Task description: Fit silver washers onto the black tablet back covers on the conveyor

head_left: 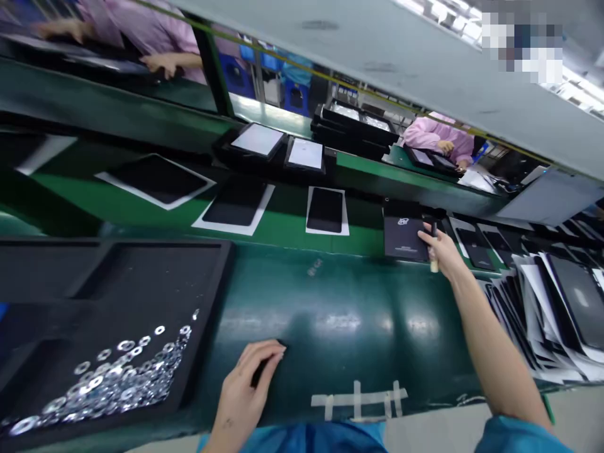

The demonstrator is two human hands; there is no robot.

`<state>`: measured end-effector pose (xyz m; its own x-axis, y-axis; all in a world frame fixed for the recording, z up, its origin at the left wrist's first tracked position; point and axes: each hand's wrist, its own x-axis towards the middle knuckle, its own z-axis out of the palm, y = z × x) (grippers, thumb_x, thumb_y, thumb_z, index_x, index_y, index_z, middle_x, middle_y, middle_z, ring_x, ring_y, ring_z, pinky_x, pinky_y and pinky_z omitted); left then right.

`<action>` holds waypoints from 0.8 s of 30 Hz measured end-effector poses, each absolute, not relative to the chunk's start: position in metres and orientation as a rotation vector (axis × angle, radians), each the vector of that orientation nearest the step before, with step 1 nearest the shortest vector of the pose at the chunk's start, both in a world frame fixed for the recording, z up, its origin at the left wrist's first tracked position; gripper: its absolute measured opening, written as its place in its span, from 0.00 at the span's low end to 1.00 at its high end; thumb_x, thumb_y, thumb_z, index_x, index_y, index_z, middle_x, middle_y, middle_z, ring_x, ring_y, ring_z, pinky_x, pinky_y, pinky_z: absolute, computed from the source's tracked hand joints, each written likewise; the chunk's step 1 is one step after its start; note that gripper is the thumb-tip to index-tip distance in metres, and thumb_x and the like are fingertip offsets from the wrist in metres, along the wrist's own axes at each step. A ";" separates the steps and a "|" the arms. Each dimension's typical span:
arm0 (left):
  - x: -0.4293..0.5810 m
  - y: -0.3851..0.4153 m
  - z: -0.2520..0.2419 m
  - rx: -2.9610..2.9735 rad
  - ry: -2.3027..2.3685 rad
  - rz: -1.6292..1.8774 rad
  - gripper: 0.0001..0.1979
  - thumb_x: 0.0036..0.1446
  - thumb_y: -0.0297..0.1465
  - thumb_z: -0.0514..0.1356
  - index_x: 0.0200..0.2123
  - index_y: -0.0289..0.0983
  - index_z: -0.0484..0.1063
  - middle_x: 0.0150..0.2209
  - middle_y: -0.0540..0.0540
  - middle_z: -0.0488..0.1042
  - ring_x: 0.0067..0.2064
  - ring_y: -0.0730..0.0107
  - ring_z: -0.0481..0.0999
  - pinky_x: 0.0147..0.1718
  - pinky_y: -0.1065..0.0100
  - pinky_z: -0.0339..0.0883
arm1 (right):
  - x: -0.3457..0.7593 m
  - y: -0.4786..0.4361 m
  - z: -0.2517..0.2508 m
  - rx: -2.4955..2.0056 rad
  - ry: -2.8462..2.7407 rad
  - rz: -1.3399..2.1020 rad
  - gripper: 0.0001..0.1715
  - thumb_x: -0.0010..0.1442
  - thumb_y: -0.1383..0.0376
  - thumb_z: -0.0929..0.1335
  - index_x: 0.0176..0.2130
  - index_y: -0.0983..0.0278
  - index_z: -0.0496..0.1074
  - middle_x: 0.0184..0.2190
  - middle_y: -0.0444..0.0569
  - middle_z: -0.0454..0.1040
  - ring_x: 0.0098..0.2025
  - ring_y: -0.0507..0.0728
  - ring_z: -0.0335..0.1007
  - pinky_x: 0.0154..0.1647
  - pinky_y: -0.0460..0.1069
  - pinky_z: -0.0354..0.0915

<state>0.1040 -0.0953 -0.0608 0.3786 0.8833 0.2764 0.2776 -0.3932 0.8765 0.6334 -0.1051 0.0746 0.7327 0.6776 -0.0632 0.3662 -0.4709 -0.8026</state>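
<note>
My right hand [443, 250] reaches out to the right and grips a short pen-like tool [433, 251], dark at the top and pale at its lower end. Its fingers also meet the right edge of a black tablet-shaped panel [402, 234] with a light logo and small print. Whether they grip that panel too, I cannot tell. Close to me, my left hand [250, 384] is closed in a pinch just above the green bench [349, 302]. A small dark bit shows at its fingertips, too small to name.
Left is a black compartmented tray [221, 277] with many shiny metal rings [127, 377]. Dark panels on white sheets [328, 211] line the green belt [283, 217]. A stack of panels and sheets [542, 308] stands right. People in pink sleeves [165, 38] work opposite, beneath a low overhead panel [353, 56].
</note>
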 end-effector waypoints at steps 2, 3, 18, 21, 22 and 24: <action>0.108 -0.098 -0.062 1.972 0.955 1.039 0.09 0.73 0.34 0.62 0.43 0.43 0.83 0.42 0.44 0.85 0.45 0.59 0.86 0.48 0.63 0.82 | 0.660 -0.088 0.072 -2.416 -0.901 0.304 0.35 0.64 0.50 0.74 0.62 0.68 0.77 0.31 0.48 0.73 0.30 0.56 0.70 0.29 0.48 0.67; 0.110 -0.099 -0.062 2.002 0.937 1.049 0.09 0.73 0.33 0.61 0.44 0.43 0.83 0.43 0.44 0.85 0.45 0.60 0.86 0.48 0.63 0.82 | 0.664 -0.081 0.069 -2.529 -0.942 0.228 0.31 0.62 0.53 0.75 0.59 0.68 0.79 0.37 0.55 0.77 0.37 0.59 0.75 0.36 0.51 0.71; 0.120 -0.097 -0.054 2.055 0.859 1.005 0.10 0.74 0.29 0.58 0.47 0.45 0.80 0.44 0.44 0.85 0.45 0.60 0.87 0.45 0.64 0.83 | 0.519 0.120 -0.007 -2.537 -1.426 0.300 0.23 0.70 0.65 0.68 0.63 0.65 0.69 0.52 0.63 0.80 0.52 0.64 0.79 0.54 0.53 0.71; 0.121 -0.098 -0.055 2.054 0.886 0.993 0.11 0.76 0.30 0.56 0.47 0.44 0.79 0.44 0.42 0.84 0.46 0.59 0.86 0.45 0.63 0.83 | 0.520 0.106 -0.007 -2.555 -1.428 0.278 0.26 0.68 0.67 0.68 0.63 0.65 0.68 0.52 0.63 0.80 0.52 0.64 0.79 0.53 0.53 0.71; 0.122 -0.098 -0.055 2.053 0.893 0.999 0.11 0.76 0.30 0.56 0.47 0.44 0.79 0.44 0.42 0.84 0.46 0.59 0.86 0.45 0.63 0.83 | 0.521 0.099 -0.006 -2.561 -1.423 0.269 0.26 0.67 0.67 0.68 0.63 0.65 0.69 0.51 0.64 0.80 0.51 0.64 0.79 0.52 0.52 0.71; 0.122 -0.098 -0.055 2.054 0.893 1.004 0.11 0.76 0.30 0.55 0.46 0.44 0.79 0.43 0.43 0.84 0.44 0.60 0.86 0.44 0.64 0.82 | 0.521 0.084 -0.005 -2.566 -1.403 0.259 0.26 0.66 0.66 0.69 0.62 0.66 0.70 0.48 0.64 0.81 0.48 0.64 0.80 0.48 0.52 0.71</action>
